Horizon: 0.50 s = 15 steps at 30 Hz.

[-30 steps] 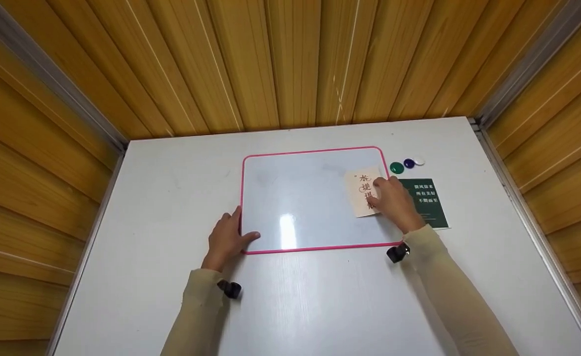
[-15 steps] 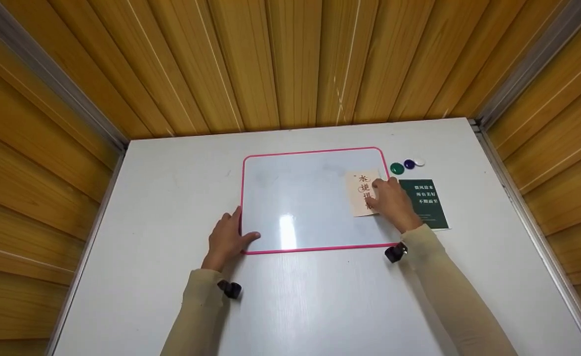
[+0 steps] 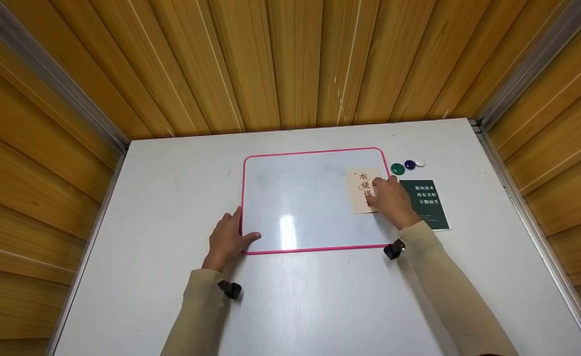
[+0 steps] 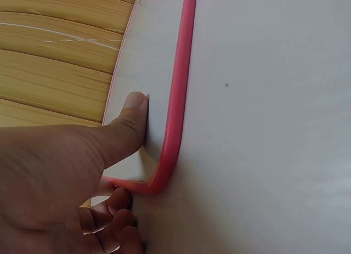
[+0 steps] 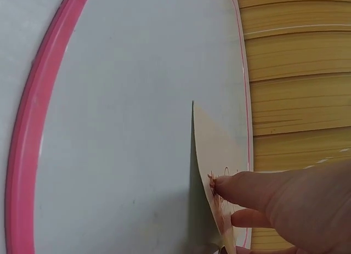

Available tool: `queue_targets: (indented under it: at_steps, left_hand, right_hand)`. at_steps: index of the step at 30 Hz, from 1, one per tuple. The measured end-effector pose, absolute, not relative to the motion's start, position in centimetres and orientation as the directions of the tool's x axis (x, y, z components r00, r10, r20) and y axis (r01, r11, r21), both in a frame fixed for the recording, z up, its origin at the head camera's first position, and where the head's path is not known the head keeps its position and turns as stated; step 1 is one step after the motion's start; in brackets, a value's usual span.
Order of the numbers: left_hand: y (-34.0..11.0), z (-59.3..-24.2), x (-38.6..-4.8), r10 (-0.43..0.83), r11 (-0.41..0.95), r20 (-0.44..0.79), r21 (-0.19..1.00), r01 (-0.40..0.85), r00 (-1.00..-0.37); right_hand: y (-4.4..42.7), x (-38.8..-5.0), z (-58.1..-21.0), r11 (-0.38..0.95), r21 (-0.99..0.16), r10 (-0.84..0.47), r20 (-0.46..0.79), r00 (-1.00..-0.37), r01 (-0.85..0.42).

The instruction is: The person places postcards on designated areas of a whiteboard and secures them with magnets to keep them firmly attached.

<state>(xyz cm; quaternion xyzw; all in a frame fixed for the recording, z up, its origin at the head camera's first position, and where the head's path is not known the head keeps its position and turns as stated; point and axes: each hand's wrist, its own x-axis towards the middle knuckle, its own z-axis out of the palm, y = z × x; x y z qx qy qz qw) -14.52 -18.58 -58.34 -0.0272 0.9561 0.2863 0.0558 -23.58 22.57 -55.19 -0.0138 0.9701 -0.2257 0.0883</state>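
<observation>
A whiteboard (image 3: pixel 300 198) with a pink rim lies on the white table. At its near left corner my left hand (image 3: pixel 226 241) holds the edge, the thumb on the board's face and the curled fingers against the outer side of the rim in the left wrist view. Over the board's right part, my right hand (image 3: pixel 393 200) pinches a cream card (image 3: pixel 359 190) with reddish-brown characters. In the right wrist view the card (image 5: pixel 214 141) stands tilted off the board, with the thumb on its printed face. The fingers behind the card are partly hidden.
A dark green card (image 3: pixel 426 205) with white characters lies right of the board, partly covered by the right hand. Beyond it sit a green round magnet (image 3: pixel 397 169), a dark blue one (image 3: pixel 409 164) and a white one (image 3: pixel 420 162). Wood-patterned walls (image 3: pixel 290 64) enclose the table.
The cream card and my right hand have shifted very slightly, the card's near edge now a little farther from me. My left hand and the board stay in place.
</observation>
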Motion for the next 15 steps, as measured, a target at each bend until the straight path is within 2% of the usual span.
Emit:
queue_targets:
  at_steps: [15]
  left_hand:
    - [-18.52, -58.38, -14.66, -0.007, 0.845, -0.113, 0.531, -0.066, -0.994]
  right_hand:
    - [22.52, -23.54, -55.3, 0.906, -0.423, -0.059, -0.124, -0.991, -0.001]
